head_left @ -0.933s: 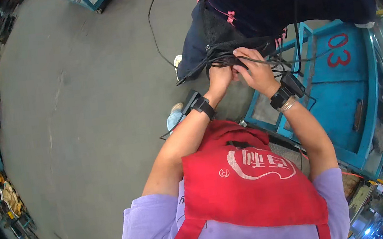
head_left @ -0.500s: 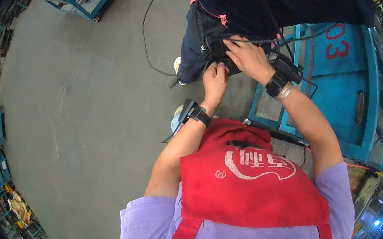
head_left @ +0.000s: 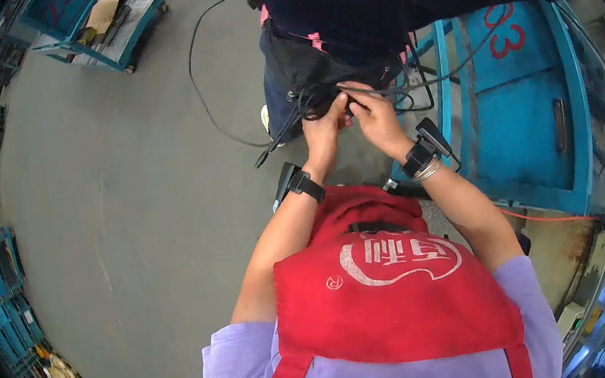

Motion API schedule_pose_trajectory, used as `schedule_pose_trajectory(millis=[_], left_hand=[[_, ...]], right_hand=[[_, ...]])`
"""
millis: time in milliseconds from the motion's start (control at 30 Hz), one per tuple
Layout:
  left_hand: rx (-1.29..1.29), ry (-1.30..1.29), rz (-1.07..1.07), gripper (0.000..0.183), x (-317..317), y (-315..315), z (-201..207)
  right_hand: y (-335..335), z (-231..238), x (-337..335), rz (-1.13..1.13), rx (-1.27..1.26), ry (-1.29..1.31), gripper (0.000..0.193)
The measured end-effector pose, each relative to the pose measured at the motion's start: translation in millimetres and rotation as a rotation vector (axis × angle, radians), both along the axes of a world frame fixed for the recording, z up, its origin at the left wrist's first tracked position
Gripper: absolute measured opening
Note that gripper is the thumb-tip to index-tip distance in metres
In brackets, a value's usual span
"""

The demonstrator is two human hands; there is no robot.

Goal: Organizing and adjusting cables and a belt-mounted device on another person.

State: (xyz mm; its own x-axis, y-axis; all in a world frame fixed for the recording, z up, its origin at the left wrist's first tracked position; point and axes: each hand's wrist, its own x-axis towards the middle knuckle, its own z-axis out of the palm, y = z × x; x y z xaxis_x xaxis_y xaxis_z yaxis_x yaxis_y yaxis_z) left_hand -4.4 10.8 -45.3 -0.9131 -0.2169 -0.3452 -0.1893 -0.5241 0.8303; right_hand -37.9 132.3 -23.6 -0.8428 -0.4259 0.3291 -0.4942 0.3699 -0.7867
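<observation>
A person in dark clothes stands in front of me, with a black mesh pouch (head_left: 296,60) with pink trim at the waist. Gathered black cable (head_left: 316,101) hangs against the pouch's lower side. My left hand (head_left: 322,132) is closed on this bundle from below, its fingertips partly hidden. Close beside it, my right hand (head_left: 379,124) pinches cable between thumb and fingers. Loose cable ends stick out to the left of my left hand. One strand runs off to the right, and a long cable loop (head_left: 191,70) droops on the left. Black devices are strapped to both my wrists.
A blue metal cabinet (head_left: 520,117) with red markings stands close on my right. At the far left is a blue cart (head_left: 100,51) on casters, loaded with flat pieces. Blue racks (head_left: 13,323) line the left edge. Grey concrete floor (head_left: 149,230) lies between.
My hands have drawn together at the pouch, and the right has come down and inward onto the cable. More bunched cable and its loose ends now show. The view has shifted, revealing more of the cart.
</observation>
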Motion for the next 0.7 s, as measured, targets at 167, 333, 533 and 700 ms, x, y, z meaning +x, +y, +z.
schedule_pose_trajectory(millis=[167, 333, 533, 700], left_hand=[[0.023, 0.005, 0.21, 0.023, -0.2, 10.5, -0.4], [0.09, 0.014, 0.213, 0.02, -2.2, 15.8, 5.3], [0.051, 0.063, 0.115, 0.026, -1.4, 10.8, -0.2], [0.063, 0.03, 0.125, 0.02, -2.0, 10.5, 3.5]], right_hand=[[13.9, 12.8, -3.8, -0.519, -0.061, -0.039, 0.033], [24.2, -9.5, -29.1, -0.524, -0.138, -0.421, 0.038], [23.5, -20.5, -36.2, -0.581, 0.245, 0.142, 0.013], [15.0, 1.8, -25.8, -0.634, 0.312, 0.28, 0.011]])
